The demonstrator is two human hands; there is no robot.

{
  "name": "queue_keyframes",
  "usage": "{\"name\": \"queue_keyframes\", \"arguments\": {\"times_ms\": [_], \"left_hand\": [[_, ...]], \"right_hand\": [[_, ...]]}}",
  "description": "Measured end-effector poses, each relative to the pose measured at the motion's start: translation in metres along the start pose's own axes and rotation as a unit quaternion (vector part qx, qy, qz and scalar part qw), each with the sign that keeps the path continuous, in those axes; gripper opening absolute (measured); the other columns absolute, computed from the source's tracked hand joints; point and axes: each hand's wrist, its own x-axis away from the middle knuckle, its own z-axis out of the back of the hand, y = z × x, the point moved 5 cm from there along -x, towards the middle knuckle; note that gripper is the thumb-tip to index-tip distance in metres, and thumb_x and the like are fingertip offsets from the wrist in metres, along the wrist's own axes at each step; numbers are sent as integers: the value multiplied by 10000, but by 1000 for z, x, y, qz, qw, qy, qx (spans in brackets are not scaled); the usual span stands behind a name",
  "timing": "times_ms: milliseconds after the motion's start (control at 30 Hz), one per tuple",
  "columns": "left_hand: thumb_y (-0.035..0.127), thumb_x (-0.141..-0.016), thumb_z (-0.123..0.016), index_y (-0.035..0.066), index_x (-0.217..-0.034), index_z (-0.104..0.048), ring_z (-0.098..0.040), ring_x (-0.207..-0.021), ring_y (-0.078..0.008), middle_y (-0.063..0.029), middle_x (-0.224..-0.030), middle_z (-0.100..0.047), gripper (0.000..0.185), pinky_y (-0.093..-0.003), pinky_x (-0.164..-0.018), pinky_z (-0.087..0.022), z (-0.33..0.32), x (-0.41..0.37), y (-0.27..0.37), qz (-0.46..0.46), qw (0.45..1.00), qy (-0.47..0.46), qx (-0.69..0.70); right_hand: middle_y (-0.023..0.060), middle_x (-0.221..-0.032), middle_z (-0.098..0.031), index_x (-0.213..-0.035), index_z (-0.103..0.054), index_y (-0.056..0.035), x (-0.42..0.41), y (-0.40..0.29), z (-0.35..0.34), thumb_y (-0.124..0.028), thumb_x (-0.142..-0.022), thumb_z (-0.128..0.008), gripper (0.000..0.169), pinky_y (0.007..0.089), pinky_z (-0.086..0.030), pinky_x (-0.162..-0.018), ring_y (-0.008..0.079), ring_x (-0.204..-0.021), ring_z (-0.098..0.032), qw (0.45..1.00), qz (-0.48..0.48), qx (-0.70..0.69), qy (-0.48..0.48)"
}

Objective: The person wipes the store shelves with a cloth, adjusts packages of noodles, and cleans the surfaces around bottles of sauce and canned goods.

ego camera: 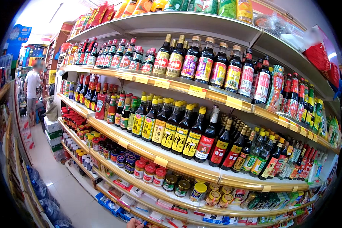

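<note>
At the bottom edge, left of centre, a small part of my left hand (135,223) shows, with its fingers bent. The rest of it is cut off, so I cannot tell whether it holds anything. It is nearest to the lowest shelves, where packets lie beside a blue plastic basket (109,206). My right hand is out of view. Before me, yellow-capped bottles with yellow labels (167,128) line a middle shelf. Dark sauce bottles (204,64) stand on the shelf above. Below are glass jars with red lids (149,172) and a jar with a yellow lid (198,191).
Gold-edged shelves (165,164) curve across the view. On the left, a tiled aisle (65,196) runs back past stacked cartons (52,131) to a person in a white shirt (32,85). Large blue-tinted water bottles (50,208) stand along the aisle's left side.
</note>
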Motion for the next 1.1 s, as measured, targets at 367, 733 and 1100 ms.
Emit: {"name": "queue_keyframes", "arguments": {"times_ms": [367, 733, 1100], "left_hand": [[3, -803, -683, 59, -914, -567, -550, -748, -111, -10, -795, -581, 170, -264, -698, -475, 86, -70, 9, -7, 999, -46, -22], [226, -879, -560, 52, -1023, -655, -611, -962, -357, -202, -1009, -656, 245, -446, -841, -471, 193, -109, 38, 46, 836, -183, -516], [155, -717, -620, 44, -817, -670, -593, -805, -388, -221, -847, -618, 157, -473, -743, -476, 297, -146, -14, -100, 840, -159, -509]], "right_hand": [[158, -1085, -624, -1109, -611, -56, -36, 6, -37, -101, -773, -691, 349, 373, -444, -935, 260, -1042, -574, 998, -34, -54, 23], [152, -1019, -649, -1032, -656, -58, -82, 10, -95, -63, -777, -659, 255, 365, -467, -896, 261, -979, -601, 991, -86, -84, 58], [134, -1023, -657, -1060, -646, -20, -118, -1, -136, -130, -790, -715, 299, 341, -472, -895, 228, -980, -599, 993, -96, -55, 42]]}}
